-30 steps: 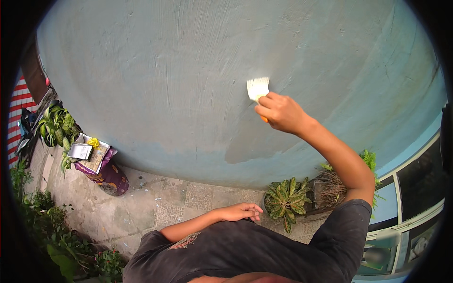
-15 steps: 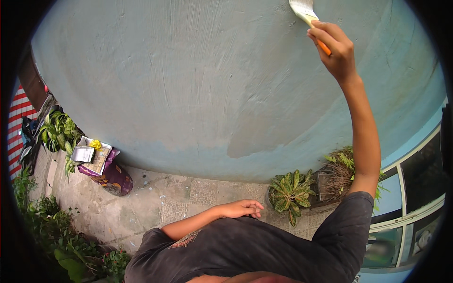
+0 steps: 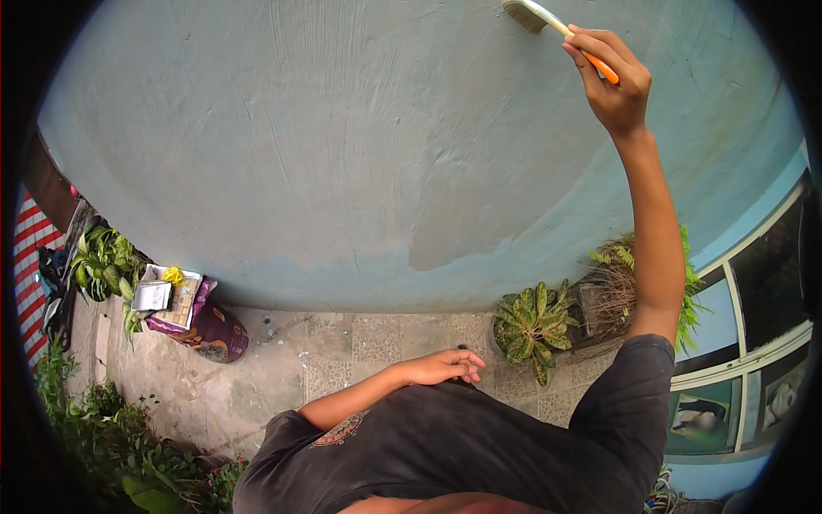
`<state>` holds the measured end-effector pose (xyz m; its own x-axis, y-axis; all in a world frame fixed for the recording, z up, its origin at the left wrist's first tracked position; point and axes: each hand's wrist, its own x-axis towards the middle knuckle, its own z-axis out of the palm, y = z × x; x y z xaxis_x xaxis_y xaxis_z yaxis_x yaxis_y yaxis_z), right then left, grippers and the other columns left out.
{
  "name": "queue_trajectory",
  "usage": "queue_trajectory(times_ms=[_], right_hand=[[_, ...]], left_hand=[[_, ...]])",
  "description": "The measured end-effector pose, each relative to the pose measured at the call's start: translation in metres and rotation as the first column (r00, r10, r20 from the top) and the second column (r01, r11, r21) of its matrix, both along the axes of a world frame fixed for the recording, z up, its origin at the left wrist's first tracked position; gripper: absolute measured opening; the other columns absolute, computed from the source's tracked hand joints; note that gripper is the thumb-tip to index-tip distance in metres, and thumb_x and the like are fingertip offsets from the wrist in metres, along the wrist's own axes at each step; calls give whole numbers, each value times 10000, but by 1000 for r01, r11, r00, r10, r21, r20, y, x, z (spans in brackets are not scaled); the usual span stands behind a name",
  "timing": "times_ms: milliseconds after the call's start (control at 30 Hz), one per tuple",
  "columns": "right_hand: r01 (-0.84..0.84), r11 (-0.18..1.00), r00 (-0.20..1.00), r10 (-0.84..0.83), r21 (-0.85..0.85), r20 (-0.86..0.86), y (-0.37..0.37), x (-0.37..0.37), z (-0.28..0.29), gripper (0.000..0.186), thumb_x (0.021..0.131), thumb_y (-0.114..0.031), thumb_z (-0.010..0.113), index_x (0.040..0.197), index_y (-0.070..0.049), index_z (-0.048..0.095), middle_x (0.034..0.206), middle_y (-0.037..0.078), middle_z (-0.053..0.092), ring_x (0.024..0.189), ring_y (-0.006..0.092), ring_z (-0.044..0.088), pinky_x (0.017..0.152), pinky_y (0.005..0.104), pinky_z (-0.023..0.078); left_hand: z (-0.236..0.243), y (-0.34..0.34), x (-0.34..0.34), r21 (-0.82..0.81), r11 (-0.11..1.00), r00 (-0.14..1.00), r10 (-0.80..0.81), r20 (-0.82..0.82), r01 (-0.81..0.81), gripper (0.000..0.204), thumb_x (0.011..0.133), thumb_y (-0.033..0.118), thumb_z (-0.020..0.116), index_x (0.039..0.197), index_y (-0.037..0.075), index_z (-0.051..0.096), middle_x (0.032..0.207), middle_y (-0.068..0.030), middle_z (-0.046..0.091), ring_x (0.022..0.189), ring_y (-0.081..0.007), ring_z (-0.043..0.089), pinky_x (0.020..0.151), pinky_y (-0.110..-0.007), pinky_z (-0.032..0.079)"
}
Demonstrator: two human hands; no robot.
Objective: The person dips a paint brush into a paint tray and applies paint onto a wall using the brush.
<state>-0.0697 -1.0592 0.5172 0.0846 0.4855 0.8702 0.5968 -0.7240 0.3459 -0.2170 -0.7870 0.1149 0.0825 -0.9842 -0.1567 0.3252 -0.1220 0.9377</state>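
My right hand is raised high at the upper right, closed around the orange-tipped handle of a paintbrush. The brush's bristles touch or nearly touch a grey-blue wall, which has streaky brush marks and a darker patch with an uneven lower edge. In front of my dark shirt, my left hand hangs low with its fingers loosely bent and apart. Nothing shows in that hand, though its palm side is partly hidden. A small dark shape sits just behind it, too little visible to name.
A purple sack-like container stands at the left, bearing a board, a white tray and a yellow crumpled item. Potted plants line the wall's foot at right, near a window. Green plants fill the lower left.
My right hand has shifted slightly right and down. The brush has tilted, its bristles now pointing left and lower. My left hand remains low, displaced only slightly in view.
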Motion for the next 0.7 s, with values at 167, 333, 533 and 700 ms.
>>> queue_trajectory(times_ms=[167, 333, 533, 700], right_hand=[[85, 986, 985, -105, -144, -136, 23, -5, -124, 102, 805, -30, 763, 851, -73, 683, 872, 70, 687, 784, 265, 679, 661, 347, 562], [-46, 981, 614, -120, -187, -780, 24, -14, -207, 87, 812, -18, 732, 850, -82, 688, 821, 66, 644, 684, 256, 637, 599, 366, 515], [5, 997, 920, 25, 76, -392, -8, -4, -33, 52, 872, -47, 744, 918, -26, 730, 876, 73, 724, 729, 194, 676, 622, 293, 533], [-50, 998, 982, 43, 35, 186, 12, -4, 51, 56, 851, -7, 745, 904, -17, 730, 866, 96, 721, 724, 204, 678, 644, 298, 544]], left_hand=[[-3, 4, 3, -17, 1000, 1000, 26, 0, -26, 411, 1080, 280, 470, 1418, 46, 482, 1248, -68, 653, 1116, -138, 575, 995, -300, 441], [2, 12, 1, 11, 998, 998, 61, 27, -61, 417, 1079, 290, 474, 1420, 51, 490, 1249, -57, 651, 1110, -135, 574, 989, -301, 437], [-12, 19, 3, 16, 996, 996, 91, -6, -91, 440, 1080, 333, 483, 1430, 68, 488, 1248, -57, 651, 1118, -145, 575, 996, -310, 438], [-12, 20, 1, 47, 995, 996, 90, -15, -89, 421, 1077, 307, 473, 1421, 65, 491, 1239, -65, 650, 1113, -142, 588, 988, -306, 448]])
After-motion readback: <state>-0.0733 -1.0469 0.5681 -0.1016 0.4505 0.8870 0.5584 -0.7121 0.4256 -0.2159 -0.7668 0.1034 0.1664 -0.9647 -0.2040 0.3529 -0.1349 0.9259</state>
